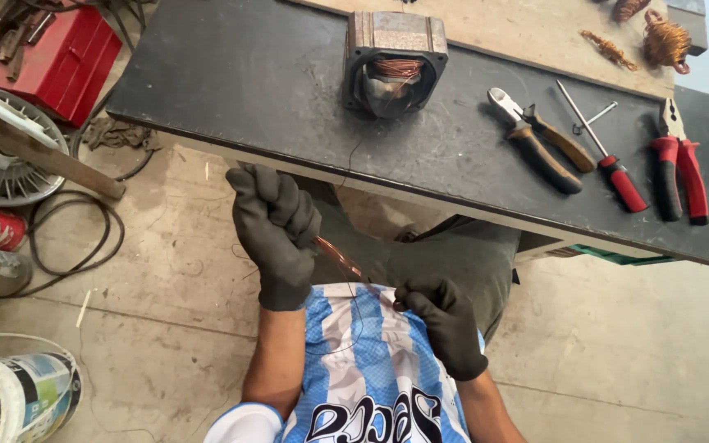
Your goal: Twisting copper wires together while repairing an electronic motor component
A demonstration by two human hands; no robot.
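Two gloved hands are up in front of your striped shirt. Your left hand [276, 234] is closed in a tight fist around one end of a thin copper wire [340, 258]. Your right hand [445, 324] is lower, near your chest, and its fingers pinch the other end of the wire. The wire runs on a slant between the two hands, just below the edge of the black table [231, 78].

On the table sits a grey motor block [394, 61] with copper wire wound inside it. A thin dark thread hangs down from it toward your hands. To the right lie side cutters [535, 139] with dark handles, a screwdriver [605, 160] with a red handle, and red pliers [681, 164]. Bits of curly copper wire [665, 39] lie at the far corner. A paint bucket [18, 398] stands on the floor at your left.
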